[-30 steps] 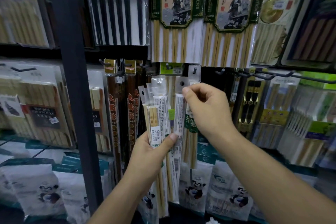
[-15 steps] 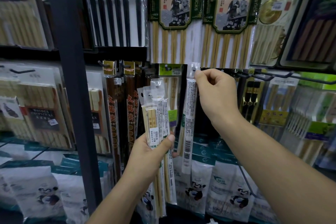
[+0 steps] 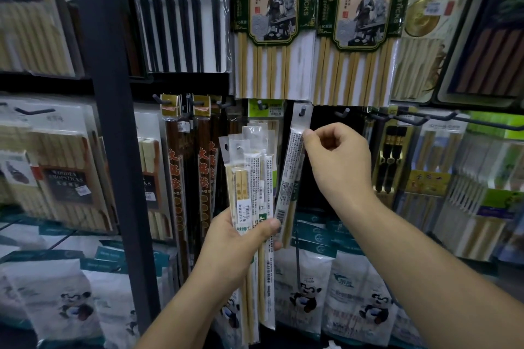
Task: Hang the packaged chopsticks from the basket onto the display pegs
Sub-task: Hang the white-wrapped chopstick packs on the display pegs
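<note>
1. Below and left of the display peg (image 3: 302, 110), nearest the camera, the left hand (image 3: 235, 241) grips a fanned bundle of packaged chopsticks (image 3: 249, 176) upright, with the thumb pressed across their fronts.
2. Just right of and below the peg, the right hand (image 3: 338, 163) pinches the edge of a single pack (image 3: 292, 170) between thumb and forefinger, the other fingers curled.
3. That pack hangs from the peg, whose tip shows through the header hole. Its lower end slants left toward the bundle.
4. Above the peg hang green-labelled bamboo chopstick packs (image 3: 273, 22); below it sit panda-printed bags (image 3: 307, 292).
</note>
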The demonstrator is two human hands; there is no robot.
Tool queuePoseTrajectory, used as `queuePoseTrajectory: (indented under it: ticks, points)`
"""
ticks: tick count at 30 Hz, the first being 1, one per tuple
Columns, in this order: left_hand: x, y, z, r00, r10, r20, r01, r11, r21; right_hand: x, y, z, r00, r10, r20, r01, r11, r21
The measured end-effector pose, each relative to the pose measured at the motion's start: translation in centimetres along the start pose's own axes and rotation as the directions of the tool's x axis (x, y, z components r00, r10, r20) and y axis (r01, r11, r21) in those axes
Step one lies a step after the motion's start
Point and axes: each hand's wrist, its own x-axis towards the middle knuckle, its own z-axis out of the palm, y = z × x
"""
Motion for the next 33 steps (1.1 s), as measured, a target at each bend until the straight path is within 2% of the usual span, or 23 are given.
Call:
queuePoseTrajectory:
  ticks: [4, 8, 14, 17, 21, 33]
  points:
    - [0.0, 0.1, 0.2, 1.0, 0.017, 0.007, -0.017, 0.999, -0.049, -1.7, -0.7, 0.1, 0.987, -0.062, 0.145, 0.048, 0.994, 0.099]
    - [0.0, 0.1, 0.4, 1.0, 0.018, -0.006, -0.018, 0.998, -0.066, -2.7, -1.2, 0.5, 0.967, -0.091, 0.24, 0.068, 0.993, 0.1]
    - [0.2, -0.3, 0.2, 0.996, 0.042, -0.082, -0.043, 0.999, -0.015, -1.9, -1.4, 0.5, 0.982, -0.054, 0.18, 0.035, 0.994, 0.105]
    - [0.5, -0.8, 0.2, 0.993, -0.018, -0.118, 0.007, 0.995, -0.095, -0.7, -1.9, 0.2, 0.992, -0.054, 0.113, 0.038, 0.989, 0.146]
    - [0.5, -0.9, 0.0, 0.991, -0.05, -0.123, 0.036, 0.993, -0.113, 0.4, -2.0, 0.2, 0.999, -0.037, 0.039, 0.031, 0.99, 0.137]
    - [0.4, -1.0, 0.2, 0.994, -0.065, -0.092, 0.057, 0.995, -0.087, 1.1, -1.4, 0.5, 1.0, -0.004, 0.007, 0.003, 0.992, 0.127]
